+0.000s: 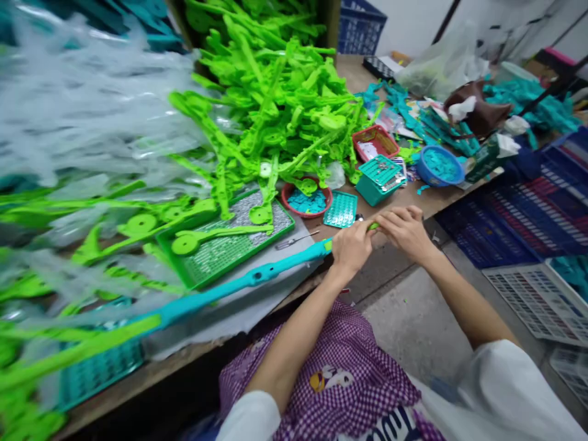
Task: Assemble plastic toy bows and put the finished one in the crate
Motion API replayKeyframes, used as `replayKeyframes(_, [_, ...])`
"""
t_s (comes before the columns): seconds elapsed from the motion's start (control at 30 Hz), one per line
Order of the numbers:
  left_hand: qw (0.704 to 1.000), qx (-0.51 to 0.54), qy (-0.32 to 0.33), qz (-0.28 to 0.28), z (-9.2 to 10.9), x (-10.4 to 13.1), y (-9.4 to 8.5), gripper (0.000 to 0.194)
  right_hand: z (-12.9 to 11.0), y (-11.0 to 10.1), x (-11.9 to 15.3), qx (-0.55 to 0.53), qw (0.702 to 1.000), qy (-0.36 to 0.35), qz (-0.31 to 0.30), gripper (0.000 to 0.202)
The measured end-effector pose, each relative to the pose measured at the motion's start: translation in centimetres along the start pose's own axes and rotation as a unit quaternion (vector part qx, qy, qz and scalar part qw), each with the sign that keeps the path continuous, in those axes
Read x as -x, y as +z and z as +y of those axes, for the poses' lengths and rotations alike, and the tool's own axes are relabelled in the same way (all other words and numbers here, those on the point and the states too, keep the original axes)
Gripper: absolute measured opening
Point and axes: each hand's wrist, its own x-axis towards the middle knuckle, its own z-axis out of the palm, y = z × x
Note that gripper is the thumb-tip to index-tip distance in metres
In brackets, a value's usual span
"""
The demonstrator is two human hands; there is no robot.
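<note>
A long plastic piece, turquoise (264, 274) in the middle and lime green (105, 340) at its far left part, slants across the front of the workbench. My left hand (351, 248) is closed around its right-hand part, where a short green band shows beside the fingers. Just to the right, my right hand (404, 231) is closed on the same piece's green end, mostly hidden by the fingers. Behind the piece lies a green tray (220, 260) of small metal parts, with a screwdriver-like tool (296, 240) at its edge.
Lime-green plastic parts (275, 104) form a big heap at the back. Cloudy plastic bags (92, 104) cover the left. Beyond my hands stand a red bowl (328, 199), a teal basket (374, 191) and a blue bowl (441, 179). Blue crates (514, 208) are at right.
</note>
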Motion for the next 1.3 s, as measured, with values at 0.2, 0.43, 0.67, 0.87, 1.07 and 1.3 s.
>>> replayKeyframes(0.2, [0.968,0.009,0.171,0.183,-3.4,6.5,-2.2,0.033,-0.1,0.0,0.1,0.044,0.998,-0.035,0.025,0.03])
replayKeyframes(0.43, [0.827,-0.063,-0.127,0.545,-11.9,23.7,-10.6,0.041,-0.4,-0.2,-0.8,0.034,0.994,-0.073,0.078,0.03])
replayKeyframes(0.67, [0.713,0.197,-0.294,0.606,-20.3,24.7,-17.4,0.055,1.3,0.7,-0.6,-0.003,0.992,-0.09,0.09,0.037])
replayKeyframes(0.87, [0.691,0.343,-0.163,0.615,-21.4,22.7,-17.3,0.058,-8.5,-0.6,0.1,-0.067,0.979,0.026,0.188,0.034])
replayKeyframes(1.07, [0.698,0.353,-0.144,0.606,-20.0,23.9,-15.2,0.049,-24.8,0.6,-5.6,-0.318,0.944,-0.084,0.028,0.036])
replayKeyframes(1.3, [0.706,0.344,-0.13,0.605,-19.2,25.2,-14.7,0.047,-25.5,0.9,-7.1,-0.235,0.967,-0.071,-0.071,0.035])
